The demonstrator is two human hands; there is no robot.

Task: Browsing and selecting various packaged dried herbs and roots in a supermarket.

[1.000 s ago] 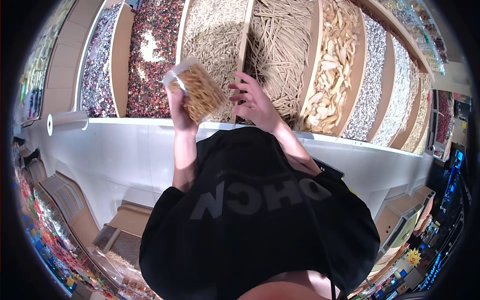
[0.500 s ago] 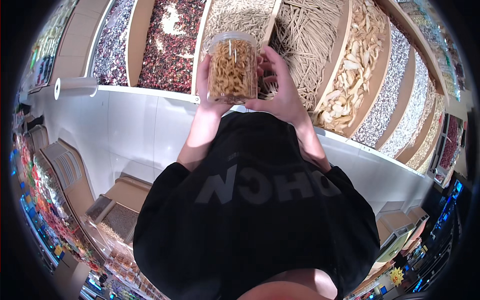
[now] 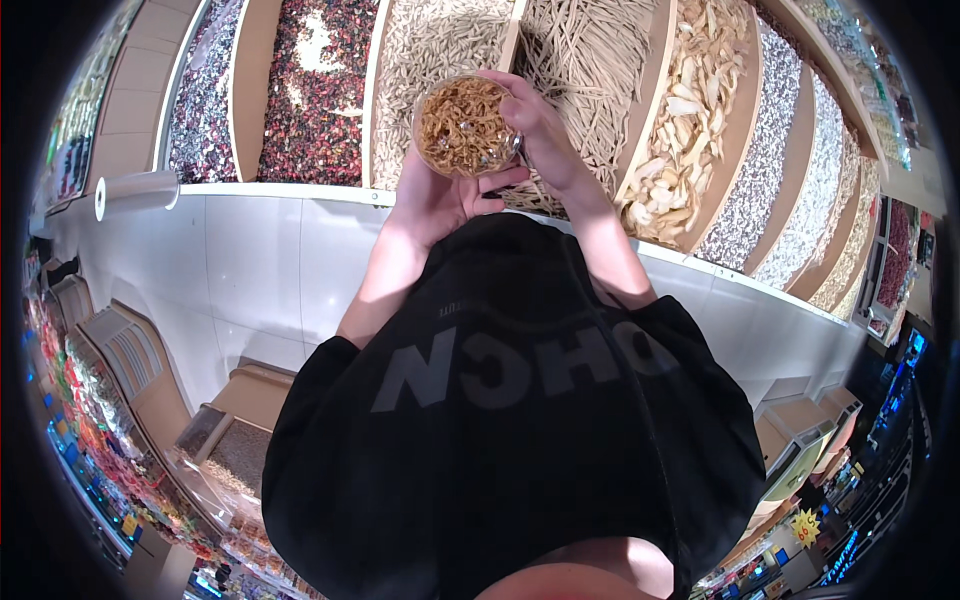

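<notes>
A clear round jar (image 3: 468, 125) of brown, dried, curled strips is held up between my hands, one round end turned toward me. I cannot tell whether that end is the lid or the base. My left hand (image 3: 440, 195) wraps its lower left side, with fingers stretched underneath. On the right side my right hand (image 3: 537, 130) grips the jar, its thumb lying near the rim. Behind the jar are compartments of pale short dried pieces (image 3: 430, 40) and long thin dried sticks (image 3: 590, 70).
A divided display bin spans the far side, its pale front edge (image 3: 340, 192) just beyond my forearms. Dark red dried goods (image 3: 315, 130) lie to the left, pale dried slices (image 3: 680, 130) to the right. A roll of clear bags (image 3: 138, 195) sticks out at left.
The jar has tilted from side-on to end-on, so its round end now faces me. My right hand has closed in against its side; my left hand has shifted underneath.
</notes>
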